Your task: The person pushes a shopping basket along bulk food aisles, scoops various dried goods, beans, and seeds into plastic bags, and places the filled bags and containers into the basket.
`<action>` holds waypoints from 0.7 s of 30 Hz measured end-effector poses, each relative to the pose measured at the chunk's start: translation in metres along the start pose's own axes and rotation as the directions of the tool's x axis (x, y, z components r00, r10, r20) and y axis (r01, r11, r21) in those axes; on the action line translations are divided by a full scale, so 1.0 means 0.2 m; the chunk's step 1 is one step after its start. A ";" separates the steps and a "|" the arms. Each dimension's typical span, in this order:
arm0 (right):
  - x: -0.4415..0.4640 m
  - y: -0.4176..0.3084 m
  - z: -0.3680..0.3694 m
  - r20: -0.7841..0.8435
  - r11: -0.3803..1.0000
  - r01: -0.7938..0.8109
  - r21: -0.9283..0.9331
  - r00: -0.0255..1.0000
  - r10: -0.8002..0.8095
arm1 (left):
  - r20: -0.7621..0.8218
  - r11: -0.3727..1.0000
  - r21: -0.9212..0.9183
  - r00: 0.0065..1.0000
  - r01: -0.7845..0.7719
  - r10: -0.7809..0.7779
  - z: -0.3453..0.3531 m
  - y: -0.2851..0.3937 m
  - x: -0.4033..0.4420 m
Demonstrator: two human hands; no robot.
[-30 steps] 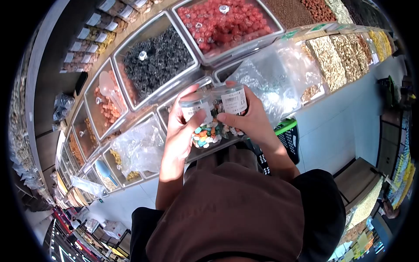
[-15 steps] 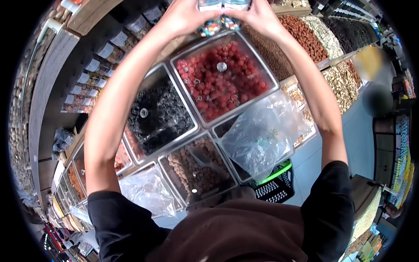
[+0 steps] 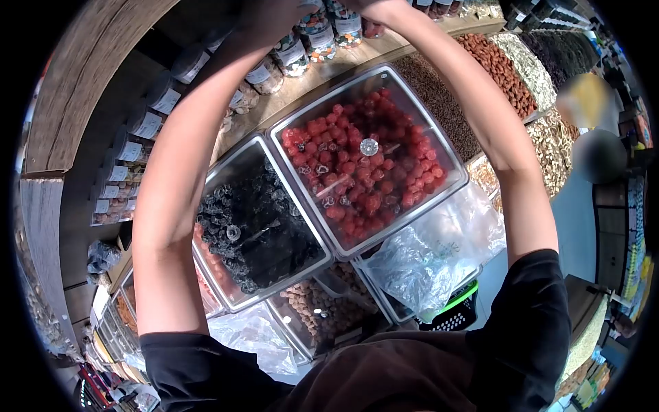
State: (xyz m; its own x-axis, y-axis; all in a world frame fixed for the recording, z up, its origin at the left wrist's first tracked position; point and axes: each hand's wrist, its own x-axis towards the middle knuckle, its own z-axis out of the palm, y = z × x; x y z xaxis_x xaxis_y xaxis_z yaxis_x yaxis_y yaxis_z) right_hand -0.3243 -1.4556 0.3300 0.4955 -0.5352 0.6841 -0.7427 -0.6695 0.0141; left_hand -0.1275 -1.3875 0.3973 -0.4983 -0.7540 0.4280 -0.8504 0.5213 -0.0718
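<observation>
At the top edge, my left hand (image 3: 278,12) is dark and partly cut off, its thumb side against a clear jar of multicoloured candies (image 3: 314,22). My right hand (image 3: 379,9) reaches in from the other side, thumb at a second such jar (image 3: 340,9). Both hands appear closed round this pair, though most fingers are out of frame. The pair is just above a row of similar labelled candy jars (image 3: 320,45) on a wooden ledge (image 3: 302,90). Whether the pair rests on them I cannot tell.
Below the ledge are lidded clear bins of red dried fruit (image 3: 357,172), black dried fruit (image 3: 264,226) and brown pieces (image 3: 326,305). Plastic bags (image 3: 425,257) lie over one bin. Almonds (image 3: 498,72) lie at right. A wooden post (image 3: 75,89) stands at left. A black basket (image 3: 458,312) sits below.
My hands have moved up and forward with the two candy jars, toward the row on the ledge. The view has shifted, so the bins appear lower and more of the jar row shows.
</observation>
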 end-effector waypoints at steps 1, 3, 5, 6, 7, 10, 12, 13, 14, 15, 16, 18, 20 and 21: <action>0.01 -0.02 0.00 -0.017 0.999 -0.043 0.013 0.999 0.043 | -0.007 1.000 0.003 1.000 0.001 -0.001 -0.03 0.02 -0.02; 0.12 -0.20 -0.24 0.413 0.889 -0.458 -0.024 0.805 0.426 | -0.022 1.000 0.013 1.000 -0.003 0.003 -0.03 0.03 -0.02; 0.09 -0.07 -0.09 0.215 0.972 -0.215 -0.090 0.949 0.230 | 0.039 0.986 0.163 0.998 0.045 -0.053 0.01 0.02 0.02; 0.06 -0.01 -0.01 0.041 0.980 0.017 -0.198 0.999 -0.009 | 0.167 0.989 0.122 0.980 0.088 -0.107 -0.02 0.02 0.05; 0.05 -0.08 -0.08 0.000 0.893 0.135 -0.430 0.989 -0.149 | 0.090 0.983 0.142 0.988 0.115 -0.129 -0.08 0.07 0.01; -0.16 -0.41 -0.57 0.218 0.976 -0.193 0.103 0.962 0.167 | -0.033 0.977 -0.085 0.979 0.197 -0.201 -0.22 0.17 -0.16; -0.51 -0.55 -0.85 0.082 0.947 -0.204 0.249 0.979 0.189 | -0.099 0.980 -0.168 0.987 0.111 -0.129 -0.36 0.23 -0.47; -0.72 -0.62 -0.97 -0.022 0.950 -0.221 0.220 0.973 0.231 | -0.169 0.970 -0.243 0.983 0.030 -0.073 -0.45 0.30 -0.68; -0.96 -0.67 -1.08 -0.123 0.952 -0.246 0.180 0.955 0.270 | -0.149 0.867 -0.497 0.982 0.031 -0.120 -0.54 0.41 -0.90; -1.24 -0.68 -1.16 -0.097 0.896 -0.391 0.211 0.904 0.417 | -0.061 0.884 -0.448 0.982 0.133 -0.179 -0.57 0.44 -1.18; -1.56 -0.71 -1.22 -0.067 0.812 -0.533 0.236 0.825 0.561 | 0.063 0.775 -0.546 0.938 0.319 -0.341 -0.61 0.52 -1.46; -2.16 -0.90 -1.34 0.009 0.282 -0.935 0.217 0.291 0.957 | 0.134 0.575 -0.575 0.761 0.582 -0.635 -0.62 0.65 -2.11; -2.74 -1.18 -1.43 -0.113 0.008 -0.998 0.061 0.001 0.994 | 0.142 0.521 -0.466 0.642 0.715 -0.753 -0.61 0.82 -2.77; -2.92 -1.33 -1.46 -0.139 -0.124 -0.991 0.040 -0.129 0.982 | 0.223 0.235 -0.534 0.403 0.812 -0.887 -0.61 0.98 -3.02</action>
State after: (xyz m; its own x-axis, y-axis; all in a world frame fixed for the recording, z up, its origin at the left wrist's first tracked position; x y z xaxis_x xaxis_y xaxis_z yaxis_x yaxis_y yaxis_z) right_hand -0.5480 -0.8150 0.1386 -0.8558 -0.5165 0.0275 -0.3809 0.5933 -0.7091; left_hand 0.0277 -0.7801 0.2345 0.5160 -0.8559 0.0354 -0.5147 -0.2767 0.8115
